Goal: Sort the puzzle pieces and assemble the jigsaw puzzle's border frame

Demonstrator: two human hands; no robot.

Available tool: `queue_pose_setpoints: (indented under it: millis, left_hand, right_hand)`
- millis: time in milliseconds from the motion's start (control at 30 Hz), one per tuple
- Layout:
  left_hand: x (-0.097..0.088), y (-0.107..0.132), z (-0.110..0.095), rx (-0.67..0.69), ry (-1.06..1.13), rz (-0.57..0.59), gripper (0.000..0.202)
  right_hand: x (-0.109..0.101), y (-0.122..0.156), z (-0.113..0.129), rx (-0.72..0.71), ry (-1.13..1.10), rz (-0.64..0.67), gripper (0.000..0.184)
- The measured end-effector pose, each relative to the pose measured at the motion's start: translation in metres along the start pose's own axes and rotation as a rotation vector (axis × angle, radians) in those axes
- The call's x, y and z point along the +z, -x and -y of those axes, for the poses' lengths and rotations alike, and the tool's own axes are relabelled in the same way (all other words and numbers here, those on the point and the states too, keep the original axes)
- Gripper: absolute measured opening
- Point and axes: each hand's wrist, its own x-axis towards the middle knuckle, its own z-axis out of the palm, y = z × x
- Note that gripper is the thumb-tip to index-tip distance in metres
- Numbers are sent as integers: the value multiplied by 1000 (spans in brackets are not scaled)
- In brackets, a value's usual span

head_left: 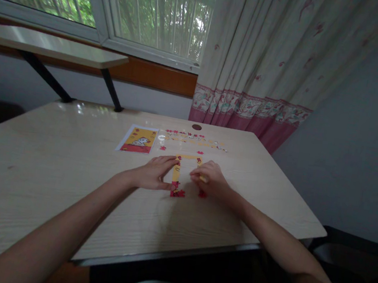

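A partly joined jigsaw puzzle frame (176,177) in yellow and red lies on the table in front of me. My left hand (153,172) rests at its left side, thumb and fingers apart, fingertips touching the joined edge. Over the right side of the frame, my right hand (214,180) pinches a small yellow puzzle piece (204,179). Part of the right edge is hidden beneath that hand. A red piece (202,194) shows just below it. Beyond the frame lie two loose red pieces, one at the left (163,148) and one at the right (200,152).
A picture sheet (137,139) with a white dog-like animal on yellow and red lies at the left. Rows of loose puzzle pieces (189,137) stretch across the far part of the table (67,167). A raised shelf (55,46) stands at the back left, by the window.
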Motion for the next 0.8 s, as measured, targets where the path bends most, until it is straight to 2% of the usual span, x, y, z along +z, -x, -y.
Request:
queue_pose_setpoints:
  millis: [67, 167, 300, 600, 700, 800]
  left_hand:
    - [0, 0, -1, -1, -2, 0, 81]
    - [-1, 0, -2, -5, -9, 3, 81]
    - [1, 0, -2, -13, -47, 0, 82]
    - [6, 1, 3, 2, -58, -10, 84]
    - [3, 1, 1, -7, -48, 10, 85]
    - [2, 1, 0, -14, -46, 13, 85]
  right_hand:
    - [-4, -10, -23, 72, 59, -8, 17]
    - [-7, -26, -56, 141, 145, 55, 21]
    - [-5, -46, -81, 186, 242, 99, 26]
    - [-2, -67, -89, 169, 251, 179, 15]
    - [-9, -64, -90, 179, 203, 193, 8]
    - [-17, -51, -89, 204, 156, 152, 4]
